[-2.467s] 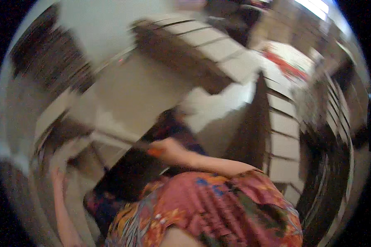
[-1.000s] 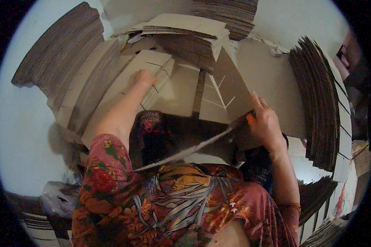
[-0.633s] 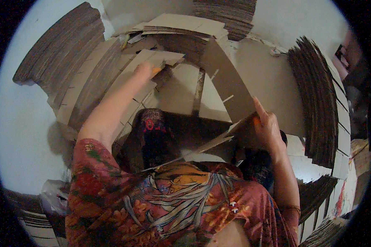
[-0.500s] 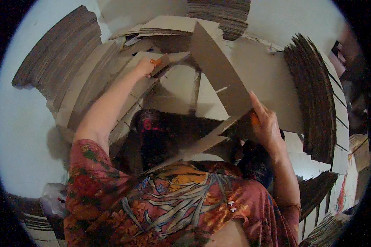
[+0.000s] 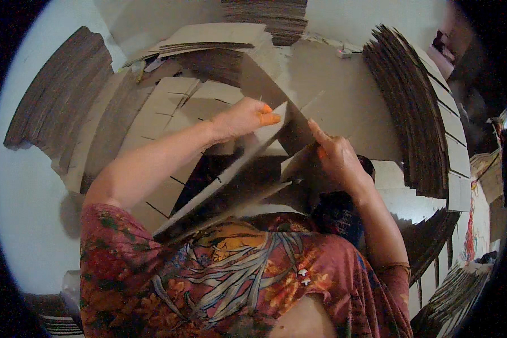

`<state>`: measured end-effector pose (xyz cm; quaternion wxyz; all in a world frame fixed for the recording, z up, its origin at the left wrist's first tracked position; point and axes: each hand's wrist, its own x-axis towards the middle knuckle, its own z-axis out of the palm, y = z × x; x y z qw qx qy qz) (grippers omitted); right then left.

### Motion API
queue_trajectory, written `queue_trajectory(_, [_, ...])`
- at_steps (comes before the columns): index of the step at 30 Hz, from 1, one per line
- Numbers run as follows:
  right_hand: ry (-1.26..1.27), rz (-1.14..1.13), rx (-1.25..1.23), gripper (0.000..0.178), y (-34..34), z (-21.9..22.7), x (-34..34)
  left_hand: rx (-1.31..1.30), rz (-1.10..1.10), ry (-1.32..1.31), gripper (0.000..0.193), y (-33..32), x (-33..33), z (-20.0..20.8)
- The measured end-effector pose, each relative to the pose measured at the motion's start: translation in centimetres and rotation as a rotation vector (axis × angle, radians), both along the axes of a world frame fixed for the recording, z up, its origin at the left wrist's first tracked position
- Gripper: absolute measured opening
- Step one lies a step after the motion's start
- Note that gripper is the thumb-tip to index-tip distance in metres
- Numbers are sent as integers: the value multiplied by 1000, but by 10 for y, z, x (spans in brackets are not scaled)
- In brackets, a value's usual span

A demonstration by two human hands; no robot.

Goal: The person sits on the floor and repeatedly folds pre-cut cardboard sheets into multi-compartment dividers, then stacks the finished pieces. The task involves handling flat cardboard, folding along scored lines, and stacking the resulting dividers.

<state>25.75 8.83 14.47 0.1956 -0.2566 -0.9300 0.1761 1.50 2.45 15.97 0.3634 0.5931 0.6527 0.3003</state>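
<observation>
My left hand (image 5: 241, 120) is closed in a pinch, with orange covers on its fingertips. It grips the upper end of a long slotted cardboard strip (image 5: 239, 179), which slopes down toward my lap at the left. My right hand (image 5: 339, 160) is closed around another cardboard strip (image 5: 269, 84) that stands on edge and reaches away to the far left; its index finger lies stretched along the edge. The two strips cross just in front of my right hand. A further cardboard piece lies close below that hand, partly hidden.
Slotted cardboard sheets (image 5: 162, 107) lie to the left. Tall cardboard stacks stand at the far left (image 5: 62, 84), far middle (image 5: 265, 22) and right (image 5: 408, 118). Flat sheets (image 5: 214, 34) are piled at the back. More strips (image 5: 453, 298) stand at the lower right.
My left hand has come right and nearer, bringing a slotted strip up against the one in my right hand. The right hand has shifted slightly left, still holding its strip.
</observation>
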Motion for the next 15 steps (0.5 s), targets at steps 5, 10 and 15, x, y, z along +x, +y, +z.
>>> queue_trajectory(5, [12, -36, 6, 57, 8, 0, 6, 269, 224, 554, 45, 28, -84, -71])
queue_trajectory(10, [-125, -80, 66, 58, 24, -26, 9, 384, 454, 1380, 44, 19, -123, -133])
queue_trajectory(15, [132, 42, 133, 61, 22, -34, 15, -142, 185, 1124, 48, 23, -156, -113])
